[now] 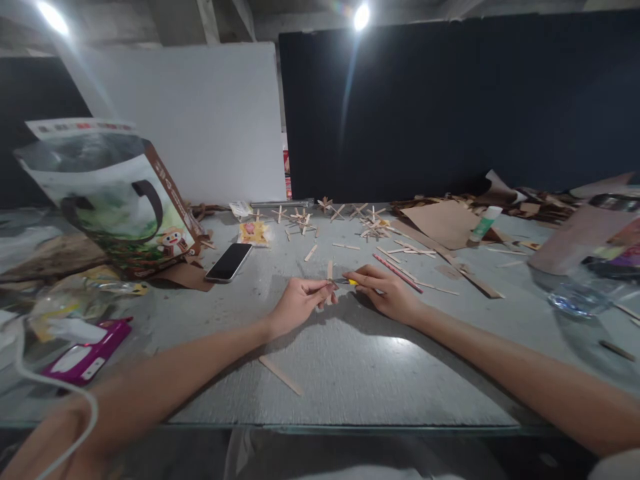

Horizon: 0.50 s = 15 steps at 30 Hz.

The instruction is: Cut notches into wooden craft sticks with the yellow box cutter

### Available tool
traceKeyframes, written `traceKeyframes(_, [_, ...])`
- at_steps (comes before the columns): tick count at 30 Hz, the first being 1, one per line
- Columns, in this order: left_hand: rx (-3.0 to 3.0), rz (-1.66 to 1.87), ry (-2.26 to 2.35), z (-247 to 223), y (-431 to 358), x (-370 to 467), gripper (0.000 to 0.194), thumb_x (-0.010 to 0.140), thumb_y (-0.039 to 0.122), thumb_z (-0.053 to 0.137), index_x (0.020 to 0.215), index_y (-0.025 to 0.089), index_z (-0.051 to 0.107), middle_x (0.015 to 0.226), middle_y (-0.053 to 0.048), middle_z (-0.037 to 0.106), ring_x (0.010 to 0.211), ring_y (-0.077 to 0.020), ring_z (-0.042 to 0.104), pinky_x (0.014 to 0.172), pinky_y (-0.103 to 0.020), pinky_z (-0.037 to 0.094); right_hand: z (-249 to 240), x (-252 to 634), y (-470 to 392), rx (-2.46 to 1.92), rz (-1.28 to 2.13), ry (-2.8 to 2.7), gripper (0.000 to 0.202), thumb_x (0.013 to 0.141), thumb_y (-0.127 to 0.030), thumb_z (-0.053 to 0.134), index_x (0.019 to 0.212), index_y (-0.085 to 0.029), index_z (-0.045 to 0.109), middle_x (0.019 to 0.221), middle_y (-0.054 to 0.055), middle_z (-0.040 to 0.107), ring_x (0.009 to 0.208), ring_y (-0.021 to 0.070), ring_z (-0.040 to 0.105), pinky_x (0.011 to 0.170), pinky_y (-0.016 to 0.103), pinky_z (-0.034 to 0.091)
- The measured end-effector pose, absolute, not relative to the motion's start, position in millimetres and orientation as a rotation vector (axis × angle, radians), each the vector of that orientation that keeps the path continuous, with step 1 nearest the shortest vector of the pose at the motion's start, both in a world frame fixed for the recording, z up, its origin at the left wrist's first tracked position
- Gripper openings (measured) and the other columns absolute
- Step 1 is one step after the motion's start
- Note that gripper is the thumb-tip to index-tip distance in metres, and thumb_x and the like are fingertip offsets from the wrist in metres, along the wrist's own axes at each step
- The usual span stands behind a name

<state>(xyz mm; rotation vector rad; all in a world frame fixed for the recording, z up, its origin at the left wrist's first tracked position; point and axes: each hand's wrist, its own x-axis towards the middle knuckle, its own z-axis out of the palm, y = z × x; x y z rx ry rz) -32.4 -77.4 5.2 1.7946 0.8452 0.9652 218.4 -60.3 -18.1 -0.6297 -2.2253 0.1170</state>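
My left hand (303, 303) is closed, pinching a flat wooden craft stick (330, 270) that stands roughly upright between thumb and fingers. My right hand (387, 290) is wrapped around a craft knife (353, 282); only a bit of yellow and a thin grey blade show at its fingertips. The blade points left and meets the stick area beside my left thumb, though I cannot tell whether it touches the wood. Another loose stick (281, 375) lies on the table in front of my left forearm.
Small star-shaped bundles of sticks (303, 220) and loose sticks lie at the back. A phone (229, 262), large snack bag (125, 207) and magenta device (90, 350) stand left. At right are a red striped pencil (397, 273), glue stick (486, 223), cardboard (440, 223) and bottle (583, 233).
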Motion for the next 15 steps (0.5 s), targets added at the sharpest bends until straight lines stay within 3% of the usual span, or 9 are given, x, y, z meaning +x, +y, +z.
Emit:
traceKeyframes(4, [1.856, 0.856, 0.887, 1.9, -74.1, -33.8, 0.055, 0.091, 0.065, 0.062, 0.073, 0.014, 0.076, 0.058, -0.001, 0.058, 0.054, -0.0104, 0.045, 0.056, -0.026, 0.033, -18.2, 218.6, -59.9, -0.605, 0.086, -2.249, 0.042, 0.107, -0.018, 0.046, 0.144, -0.028, 0.065, 0.107, 0.011, 0.070, 0.094, 0.0207, 0.069, 0.081, 0.033, 0.059])
traceKeyframes(9, [1.787, 0.975, 0.840, 2.8, -76.1, -33.6, 0.051, 0.091, 0.062, 0.064, 0.075, 0.015, 0.076, 0.071, -0.004, 0.067, 0.058, -0.0107, 0.048, 0.059, -0.027, 0.037, -18.5, 217.9, -59.6, -0.643, 0.119, -2.226, 0.041, 0.107, -0.021, 0.048, 0.144, -0.027, 0.064, 0.109, 0.012, 0.070, 0.092, 0.0202, 0.070, 0.081, 0.033, 0.059])
traceKeyframes(15, [1.789, 1.051, 0.863, 3.1, -77.9, -33.1, 0.048, 0.093, 0.059, 0.064, 0.076, 0.015, 0.076, 0.058, 0.001, 0.054, 0.056, -0.0105, 0.043, 0.057, -0.026, 0.034, -17.5, 217.1, -61.1, -0.634, 0.126, -2.231, 0.042, 0.107, -0.021, 0.048, 0.147, -0.025, 0.061, 0.113, 0.013, 0.070, 0.095, 0.0205, 0.070, 0.082, 0.033, 0.060])
